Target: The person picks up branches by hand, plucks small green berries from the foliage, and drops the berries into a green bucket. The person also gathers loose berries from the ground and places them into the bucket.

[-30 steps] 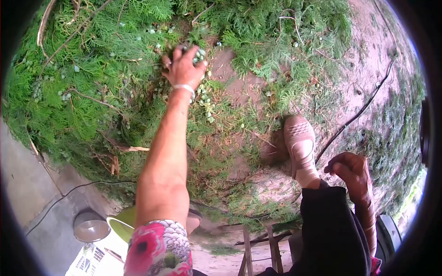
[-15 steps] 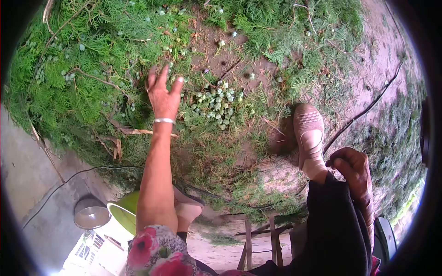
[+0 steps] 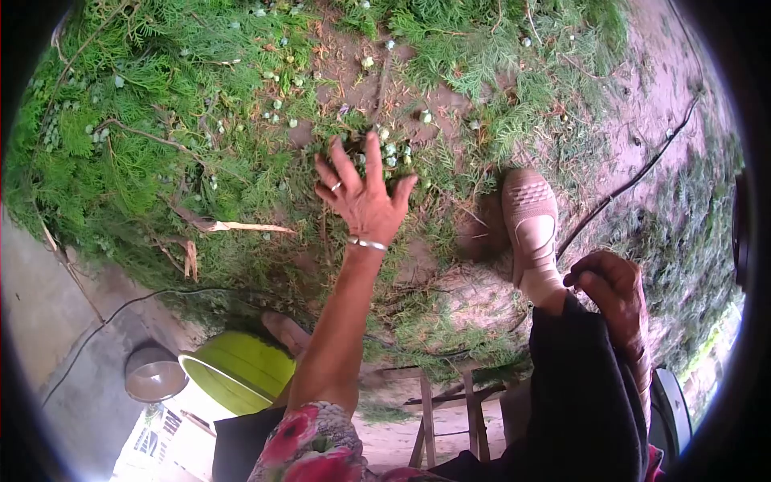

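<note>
My left hand, with a ring and a silver bracelet, reaches palm down over a small pile of pale green seed cones. Its fingers are spread, and they hide much of the pile. Around it lie cut green conifer branches with scaly sprays, and a loose cone sits on bare soil beyond the fingers. My right hand rests by my dark trouser leg, close to the ankle. Its fingers are curled in, and I cannot tell what, if anything, they hold.
My foot in a beige shoe stands right of the pile. A black cable crosses the ground beyond it. At lower left are a green basin and a grey bowl. A wooden stool frame stands near my legs. One branch has a broken, bare end.
My left hand has moved right and slightly nearer to me, from the branches onto the cone pile, which it now partly covers. The right hand stays where it was.
</note>
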The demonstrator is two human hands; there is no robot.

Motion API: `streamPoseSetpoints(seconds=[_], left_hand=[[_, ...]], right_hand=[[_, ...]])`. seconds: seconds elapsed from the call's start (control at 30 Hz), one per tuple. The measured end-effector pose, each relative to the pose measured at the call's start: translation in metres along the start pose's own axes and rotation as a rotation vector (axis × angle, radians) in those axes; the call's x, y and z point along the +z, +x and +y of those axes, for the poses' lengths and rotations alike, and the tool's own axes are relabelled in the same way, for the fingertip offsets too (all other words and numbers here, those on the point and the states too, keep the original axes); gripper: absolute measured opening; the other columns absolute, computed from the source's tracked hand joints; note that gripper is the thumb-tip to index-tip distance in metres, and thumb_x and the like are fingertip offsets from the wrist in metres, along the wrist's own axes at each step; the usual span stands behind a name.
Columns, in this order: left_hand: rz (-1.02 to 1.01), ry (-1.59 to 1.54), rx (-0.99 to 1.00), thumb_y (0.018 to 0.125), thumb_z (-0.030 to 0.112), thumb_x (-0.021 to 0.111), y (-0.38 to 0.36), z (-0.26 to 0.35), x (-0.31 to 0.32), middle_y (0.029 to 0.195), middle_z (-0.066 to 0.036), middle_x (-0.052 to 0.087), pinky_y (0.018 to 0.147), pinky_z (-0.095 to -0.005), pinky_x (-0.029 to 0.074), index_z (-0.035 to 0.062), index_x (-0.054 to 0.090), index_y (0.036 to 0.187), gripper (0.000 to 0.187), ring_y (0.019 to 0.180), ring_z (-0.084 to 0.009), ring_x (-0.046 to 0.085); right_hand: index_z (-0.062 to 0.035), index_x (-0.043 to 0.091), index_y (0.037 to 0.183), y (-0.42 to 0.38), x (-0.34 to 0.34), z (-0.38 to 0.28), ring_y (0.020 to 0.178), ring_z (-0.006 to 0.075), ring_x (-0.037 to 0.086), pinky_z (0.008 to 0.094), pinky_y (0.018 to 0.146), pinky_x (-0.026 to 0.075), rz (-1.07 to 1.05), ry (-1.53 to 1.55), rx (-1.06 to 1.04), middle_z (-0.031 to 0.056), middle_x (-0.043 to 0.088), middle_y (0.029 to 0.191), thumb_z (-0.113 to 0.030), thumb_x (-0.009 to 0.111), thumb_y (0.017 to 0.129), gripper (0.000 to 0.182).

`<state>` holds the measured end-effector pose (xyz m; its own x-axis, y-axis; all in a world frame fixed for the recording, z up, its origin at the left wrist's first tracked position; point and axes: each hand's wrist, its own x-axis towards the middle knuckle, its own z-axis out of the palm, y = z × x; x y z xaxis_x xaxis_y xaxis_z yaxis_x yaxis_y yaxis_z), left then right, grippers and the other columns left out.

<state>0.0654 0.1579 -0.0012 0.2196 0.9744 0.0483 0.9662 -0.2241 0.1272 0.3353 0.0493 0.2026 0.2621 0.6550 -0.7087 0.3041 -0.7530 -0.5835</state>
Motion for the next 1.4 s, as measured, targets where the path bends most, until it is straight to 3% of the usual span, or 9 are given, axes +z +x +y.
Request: streamPoseSetpoints(seconds=[0.13, 0.4, 0.47, 0.6, 0.67, 0.83, 1.13, 1.33, 1.4], left_hand=[[-0.043, -0.005, 0.026, 0.079, 0.062, 0.052, 0.015, 0.013, 0.005, 0.143, -0.018, 0.021, 0.088, -0.0711, 0.027, 0.0266, 0.043, 0.133, 0.066, 0.125, -0.0498, 0.020], [0.090, -0.135, 0.302, 0.078, 0.042, 0.062, -0.010, 0.002, 0.012, 0.119, -0.018, 0.046, 0.081, -0.0519, 0.042, 0.0116, 0.060, 0.104, 0.040, 0.113, -0.0361, 0.038], [0.074, -0.139, 0.434, 0.071, 0.020, 0.070, -0.003, -0.021, 0.028, 0.105, -0.015, 0.054, 0.075, -0.0420, 0.048, 0.0095, 0.059, 0.098, 0.030, 0.097, -0.0350, 0.050], [0.031, -0.400, 0.269, 0.070, 0.006, 0.069, 0.029, -0.029, -0.019, 0.090, -0.009, 0.059, 0.060, -0.0333, 0.050, 0.0049, 0.062, 0.090, 0.022, 0.073, -0.0245, 0.059], [-0.285, -0.840, -0.220, 0.073, 0.004, 0.067, 0.036, -0.038, -0.052, 0.083, -0.005, 0.062, 0.062, -0.0305, 0.050, 0.0032, 0.062, 0.090, 0.018, 0.067, -0.0173, 0.061], [-0.068, -1.831, -0.744, 0.076, 0.005, 0.066, 0.002, -0.088, -0.128, 0.085, -0.006, 0.063, 0.055, -0.0245, 0.049, 0.0005, 0.061, 0.098, 0.023, 0.073, -0.0132, 0.060], [-0.270, -2.672, -0.419, 0.085, 0.024, 0.055, -0.084, -0.061, -0.335, 0.108, -0.024, 0.052, 0.048, -0.0278, 0.050, 0.0020, 0.050, 0.117, 0.039, 0.086, -0.0295, 0.052], [-0.368, -2.767, -0.264, 0.085, 0.025, 0.055, -0.173, -0.027, -0.446, 0.109, -0.024, 0.052, 0.048, -0.0269, 0.048, 0.0032, 0.054, 0.113, 0.035, 0.087, -0.0303, 0.051], [-0.360, -2.777, -0.244, 0.087, 0.029, 0.053, -0.205, -0.019, -0.465, 0.109, -0.023, 0.049, 0.047, -0.0268, 0.049, 0.0044, 0.053, 0.118, 0.039, 0.086, -0.0295, 0.049]], right_hand=[[0.0062, 0.064, 0.083, 0.000, 0.001, -0.003, 0.068, 0.0182, 0.062, 0.0305, 0.067, 0.048, -0.022, 0.072, 0.040, 0.0142, 0.066, 0.073, -0.014, 0.055, 0.075, 0.023], [0.0063, 0.064, 0.084, -0.002, 0.003, -0.004, 0.068, 0.0189, 0.062, 0.0308, 0.068, 0.048, -0.019, 0.012, 0.039, 0.0145, 0.066, 0.073, -0.015, 0.055, 0.075, 0.025], [0.0061, 0.064, 0.083, -0.003, 0.003, -0.005, 0.069, 0.0192, 0.062, 0.0312, 0.068, 0.048, -0.023, 0.024, 0.079, 0.0145, 0.066, 0.074, -0.016, 0.055, 0.075, 0.025], [0.0058, 0.064, 0.082, -0.001, 0.007, -0.003, 0.070, 0.0193, 0.062, 0.0312, 0.069, 0.047, -0.025, 0.043, 0.025, 0.0141, 0.065, 0.074, -0.016, 0.055, 0.075, 0.025], [0.0058, 0.064, 0.084, 0.001, 0.010, -0.003, 0.070, 0.0185, 0.061, 0.0310, 0.069, 0.046, -0.064, 0.084, -0.018, 0.0134, 0.065, 0.073, -0.017, 0.055, 0.075, 0.026], [0.0045, 0.065, 0.087, 0.010, 0.012, 0.010, 0.072, 0.0158, 0.060, 0.0294, 0.070, 0.047, -0.120, 0.211, -0.072, 0.0126, 0.065, 0.077, -0.011, 0.060, 0.079, 0.019], [0.0025, 0.063, 0.093, -0.132, -0.005, -0.150, 0.074, 0.0181, 0.063, 0.0273, 0.069, 0.048, 0.098, -0.273, -0.911, 0.0124, 0.066, 0.078, -0.005, 0.059, 0.084, 0.013], [0.0002, 0.064, 0.089, -0.250, 0.054, -0.174, 0.053, 0.0117, 0.046, 0.0296, 0.050, 0.039, -0.089, -0.064, -0.975, 0.0078, 0.056, 0.062, -0.010, 0.060, 0.085, 0.011], [0.0019, 0.062, 0.081, -0.278, 0.085, -0.153, 0.053, 0.0074, 0.043, 0.0256, 0.049, 0.037, -0.277, 0.247, -0.750, 0.0018, 0.054, 0.059, -0.016, 0.059, 0.089, 0.019]])
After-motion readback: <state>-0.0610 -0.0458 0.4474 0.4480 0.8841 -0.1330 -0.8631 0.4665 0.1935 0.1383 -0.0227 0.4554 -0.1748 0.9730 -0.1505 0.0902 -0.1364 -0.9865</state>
